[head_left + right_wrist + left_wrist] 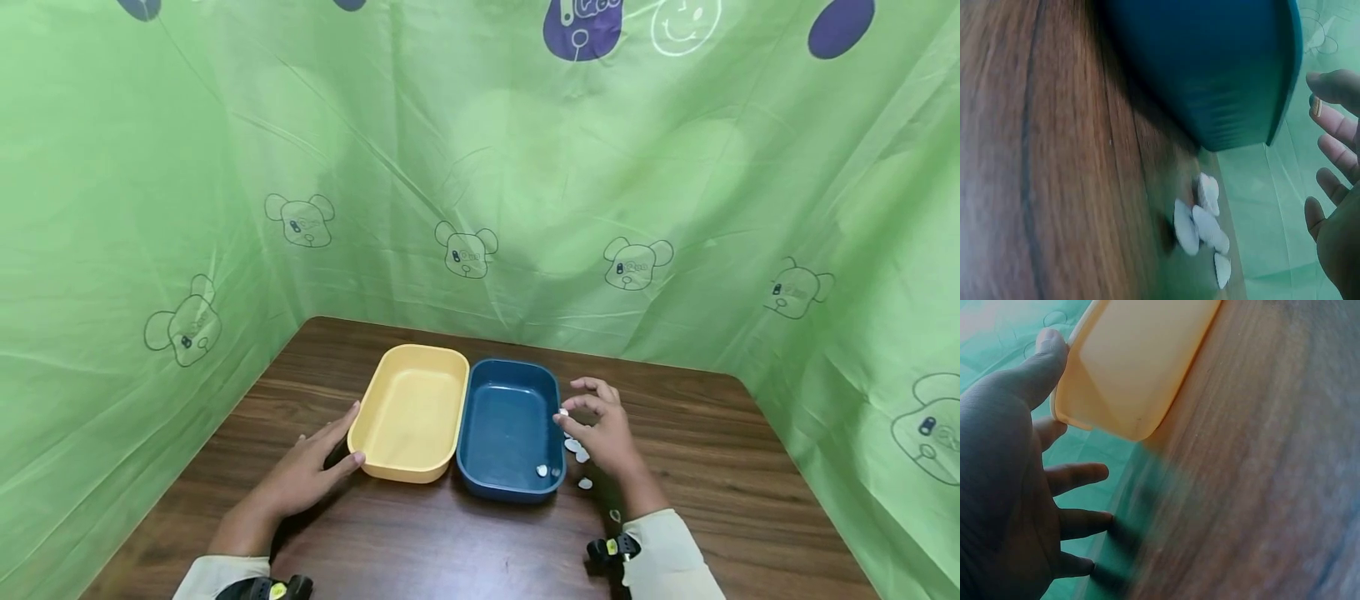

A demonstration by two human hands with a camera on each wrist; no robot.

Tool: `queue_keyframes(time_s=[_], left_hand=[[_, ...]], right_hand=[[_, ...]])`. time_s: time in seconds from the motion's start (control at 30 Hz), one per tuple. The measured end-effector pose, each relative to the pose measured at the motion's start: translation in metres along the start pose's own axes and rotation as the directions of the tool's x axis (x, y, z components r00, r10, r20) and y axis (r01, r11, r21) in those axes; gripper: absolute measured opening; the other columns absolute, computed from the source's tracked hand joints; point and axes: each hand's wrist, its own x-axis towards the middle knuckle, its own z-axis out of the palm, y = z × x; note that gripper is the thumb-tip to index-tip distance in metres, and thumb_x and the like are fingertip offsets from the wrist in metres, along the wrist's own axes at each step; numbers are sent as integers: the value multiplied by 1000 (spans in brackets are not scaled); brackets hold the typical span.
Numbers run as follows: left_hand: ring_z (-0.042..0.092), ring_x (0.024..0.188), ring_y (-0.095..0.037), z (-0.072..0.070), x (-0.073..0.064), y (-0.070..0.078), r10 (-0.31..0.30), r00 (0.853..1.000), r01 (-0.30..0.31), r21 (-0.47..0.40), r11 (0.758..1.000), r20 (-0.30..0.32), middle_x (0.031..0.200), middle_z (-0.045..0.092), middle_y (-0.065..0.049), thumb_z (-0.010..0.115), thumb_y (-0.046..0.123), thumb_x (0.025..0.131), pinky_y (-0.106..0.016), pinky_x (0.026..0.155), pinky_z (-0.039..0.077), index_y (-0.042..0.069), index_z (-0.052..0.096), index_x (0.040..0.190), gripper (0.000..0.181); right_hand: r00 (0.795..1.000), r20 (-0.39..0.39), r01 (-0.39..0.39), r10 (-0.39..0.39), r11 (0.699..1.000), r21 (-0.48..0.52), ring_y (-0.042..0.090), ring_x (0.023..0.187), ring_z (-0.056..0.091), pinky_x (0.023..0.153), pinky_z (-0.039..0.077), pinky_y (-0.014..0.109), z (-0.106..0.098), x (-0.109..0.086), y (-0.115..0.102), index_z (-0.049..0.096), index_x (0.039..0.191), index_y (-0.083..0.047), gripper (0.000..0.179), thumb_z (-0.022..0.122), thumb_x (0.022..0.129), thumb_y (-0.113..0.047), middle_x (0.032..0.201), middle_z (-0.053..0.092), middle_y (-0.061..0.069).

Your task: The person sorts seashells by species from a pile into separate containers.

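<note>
In the head view a yellow rectangular container (408,475) stands left of a blue one (510,492), close side by side. My left hand (311,471) rests against the yellow container's near left corner, thumb and index finger touching its rim, the other fingers spread. At the blue container's right wall my right hand (603,429) pinches a small white seashell (564,412) between thumb and index finger. A white shell (542,471) lies inside the blue container near its front right corner. Several more shells (1186,226) lie on the table below my right hand.
The dark wooden table (480,550) carries both containers. A single shell (585,483) lies apart, nearer the front, right of the blue container. Green curtains (525,208) printed with bear faces hang around the table's back and sides.
</note>
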Motion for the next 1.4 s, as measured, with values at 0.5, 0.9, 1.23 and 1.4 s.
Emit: queue_keyframes(time_s=[0.5,0.9,1.23,1.4], left_hand=[[42,157,-54,3,1,-2,-2,1000,2,-2,1000,-3,175,40,-16,61,50,111,-94,114,22,29,22,176,79],[42,157,-54,3,0,-4,-4,1000,4,-1,1000,-7,175,41,-15,61,50,111,-94,114,22,30,22,176,79],[43,157,-54,1,0,-2,-5,1000,5,-1,1000,-2,175,41,-16,61,49,111,-93,114,23,29,23,176,79],[44,156,-53,1,1,-1,-4,1000,4,3,1000,0,175,42,-16,61,49,111,-93,114,24,29,24,176,78]], right_hand=[[998,57,-28,27,1000,14,34,143,43,112,43,57,12,9,-8,83,97,-10,12,91,89,-10,146,62,18],[999,47,3,-4,1000,14,34,137,47,105,47,51,11,13,-4,83,106,-3,21,92,89,-11,143,64,18],[991,59,-130,123,985,115,29,133,59,98,59,33,-6,14,9,80,112,0,24,87,95,-15,146,62,15],[984,37,-175,172,981,79,27,133,59,92,52,25,-18,14,19,80,117,0,27,86,96,-18,143,65,16]])
